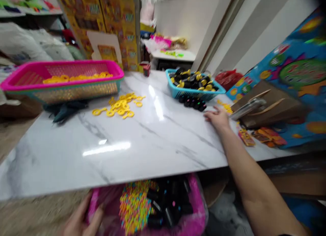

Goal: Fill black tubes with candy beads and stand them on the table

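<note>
Head view, black row (pixel 193 103): stood just in front of the blue basket (pixel 188 93); short dark plastic-looking cylinders, coloured dots on some, packed side by side, likely to stay together.
Right hand (pixel 219 118): just right of the blue basket's front, near the row's end; fingers loosely spread, nothing seen pinched; couldn't tell if it touched the row.
Left hand (pixel 81 219): well left of the blue basket and nearer the wearer; thumb and fingers pinched the pink tub's (pixel 200 205) rim, probably steadying it. Blurred.
Tub contents: nearer the wearer than the blue basket, lower than the tabletop (pixel 163 140); small bright pellets (pixel 136 205) beside black cylinders (pixel 169 208).
Yellow pieces (pixel 121 106): heaped left of the blue basket; flat rings with stems.
Tabletop: glossy white, grey-veined, under the blue basket.
</note>
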The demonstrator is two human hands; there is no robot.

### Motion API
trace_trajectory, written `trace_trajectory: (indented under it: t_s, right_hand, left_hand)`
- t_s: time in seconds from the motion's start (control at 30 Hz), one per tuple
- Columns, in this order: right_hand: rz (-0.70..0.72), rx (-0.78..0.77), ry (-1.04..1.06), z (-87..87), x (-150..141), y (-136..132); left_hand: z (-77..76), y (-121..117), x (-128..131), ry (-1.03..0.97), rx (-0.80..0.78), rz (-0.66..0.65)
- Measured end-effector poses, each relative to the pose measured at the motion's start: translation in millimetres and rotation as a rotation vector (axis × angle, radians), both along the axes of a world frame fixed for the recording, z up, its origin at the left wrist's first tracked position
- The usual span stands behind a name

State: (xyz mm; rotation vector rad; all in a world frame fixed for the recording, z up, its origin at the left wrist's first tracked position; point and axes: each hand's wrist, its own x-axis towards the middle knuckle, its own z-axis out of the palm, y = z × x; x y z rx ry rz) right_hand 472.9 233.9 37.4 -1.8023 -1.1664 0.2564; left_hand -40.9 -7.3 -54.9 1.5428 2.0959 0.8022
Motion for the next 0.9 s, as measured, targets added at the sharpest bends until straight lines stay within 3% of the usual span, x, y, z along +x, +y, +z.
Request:
trace_trajectory:
  t_s: [0.13,0.2,0.27,0.3,0.37,0.47,0.57,0.67,0.77,0.9]
  right_hand:
    - [0.043,0.062,-0.027,5.1,-56,-72]
    - [0.417,0.090,-0.215,2.1,-99,-121]
    - [1.083,0.008,-0.353,-8.9,-143,-169]
    - [1.243,0.001,-0.410,-17.7,-162,-188]
    - [1.235,-0.108,-0.590,-38.8,-193,-213]
    - [1.144,-0.381,-0.816,-61.9,-221,-216]
    - [1.198,-0.525,-0.870,-64.9,-237,-203]
    - [1.229,-0.622,-0.720,-60.5,-245,-191]
    - [1.355,-0.521,-0.585,-58.8,-242,-181]
    - [1.454,-0.321,-0.657,-60.5,-240,-180]
  left_hand:
    - [17.5,-2,11,0.027,-0.041,0.001]
    - [21.6,0,13,0.005,-0.043,-0.029]
    - [26.0,1,14,-0.065,-0.055,-0.053]
    - [28.4,1,14,-0.098,-0.059,-0.059]
    - [31.7,-1,14,-0.126,-0.056,-0.054]
    - [30.5,-2,13,-0.088,-0.052,-0.043]
    - [25.8,-3,13,-0.093,-0.055,-0.041]
    - [24.0,-5,14,-0.099,-0.051,-0.036]
    - [24.7,-7,15,-0.104,-0.042,-0.047]
    - [24.8,-7,16,-0.136,-0.032,-0.043]
